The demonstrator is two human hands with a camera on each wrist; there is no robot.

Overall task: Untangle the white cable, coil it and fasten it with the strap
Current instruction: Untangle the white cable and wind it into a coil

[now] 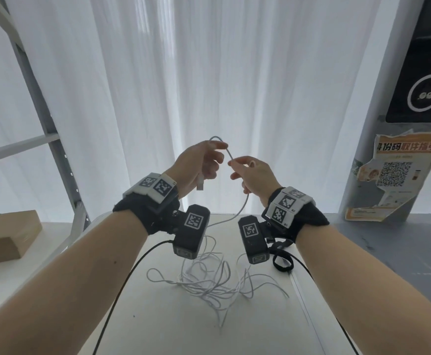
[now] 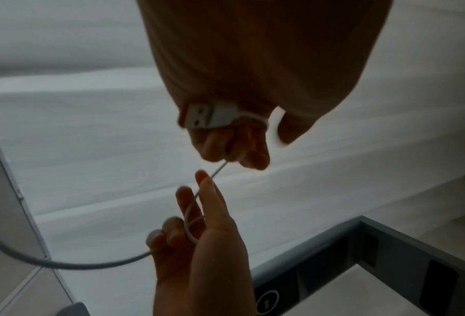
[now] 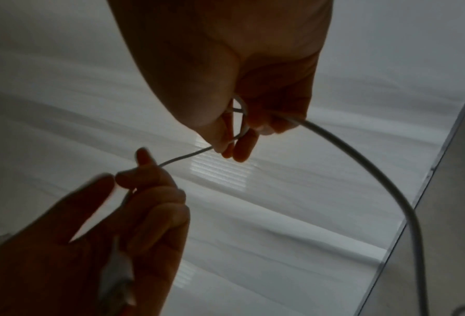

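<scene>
Hands raised above table (image 1: 158, 329): left hand (image 1: 199, 165) pinches white cable (image 1: 231, 285) beside USB plug (image 1: 200, 184); right hand (image 1: 254, 175) grips next stretch. Risk: pulling cinches the heap's crossed loops into knots.

Two hands are up, the left hand (image 1: 196, 162) and the right hand (image 1: 254, 175). One white cable (image 1: 209, 280) runs between them and down to the surface (image 1: 158, 329), where its loops lie in one tangle; the loops overlap too much to count. One USB plug (image 2: 212, 115) shows at the left hand. One black strap (image 1: 282, 262) lies on the surface. One cardboard box (image 1: 6, 237) sits to the left. There are two wrist cameras, the left (image 1: 191, 230) and the right (image 1: 254, 238). Two black leads trail from them, perhaps; the right one is mostly hidden. One torn poster (image 1: 393, 175) hangs at the right.
</scene>
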